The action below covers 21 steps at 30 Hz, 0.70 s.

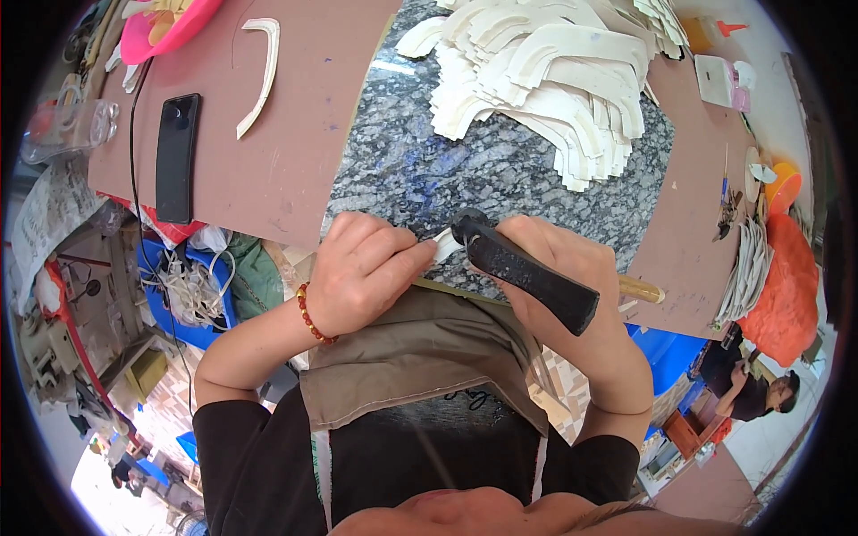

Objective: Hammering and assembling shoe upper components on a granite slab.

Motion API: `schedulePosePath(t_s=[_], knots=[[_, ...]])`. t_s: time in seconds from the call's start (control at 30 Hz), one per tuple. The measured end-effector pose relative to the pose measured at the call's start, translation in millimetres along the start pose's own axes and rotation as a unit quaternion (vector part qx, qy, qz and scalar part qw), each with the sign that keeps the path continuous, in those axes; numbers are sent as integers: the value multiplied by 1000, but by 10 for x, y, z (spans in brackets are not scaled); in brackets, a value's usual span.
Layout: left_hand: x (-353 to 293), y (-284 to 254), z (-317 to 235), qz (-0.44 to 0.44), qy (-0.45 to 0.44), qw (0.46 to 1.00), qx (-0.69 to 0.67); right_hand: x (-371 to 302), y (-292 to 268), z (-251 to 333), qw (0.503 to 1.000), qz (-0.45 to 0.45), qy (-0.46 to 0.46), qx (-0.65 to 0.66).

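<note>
The left grip [362,268] is closed, fingers curled onto a small white strip [446,246] whose free end pokes out beside its fingertips, over the slab [384,152]. The right grip [585,259] is wrapped around the hammer [534,280], one end of its black head at the strip; whether they touch, I cannot tell. Beyond both grips is a white pile [554,89]; left of the left grip, a phone [179,159] on the worktop [268,170].

White strip [444,246] part-hidden by left hand [366,268], hammer handle [643,288] partly behind right hand [565,248], pink basin [136,43] cropped
</note>
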<state>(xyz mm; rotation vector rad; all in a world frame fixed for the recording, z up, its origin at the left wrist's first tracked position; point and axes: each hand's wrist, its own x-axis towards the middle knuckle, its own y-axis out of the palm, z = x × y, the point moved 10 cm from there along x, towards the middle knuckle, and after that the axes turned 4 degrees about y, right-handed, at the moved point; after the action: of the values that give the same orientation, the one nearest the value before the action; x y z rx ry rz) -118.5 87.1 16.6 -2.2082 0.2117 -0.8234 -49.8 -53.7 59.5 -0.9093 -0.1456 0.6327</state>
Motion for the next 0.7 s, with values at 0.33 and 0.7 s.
schedulePosePath(t_s=[0.33,0.7], knots=[[61,83,-142,59,23,995,71,0,80,57,999,7,-46,-18],[-31,-40,28,6,-17,1000,10,-21,141,86,999,6,-46,-16]])
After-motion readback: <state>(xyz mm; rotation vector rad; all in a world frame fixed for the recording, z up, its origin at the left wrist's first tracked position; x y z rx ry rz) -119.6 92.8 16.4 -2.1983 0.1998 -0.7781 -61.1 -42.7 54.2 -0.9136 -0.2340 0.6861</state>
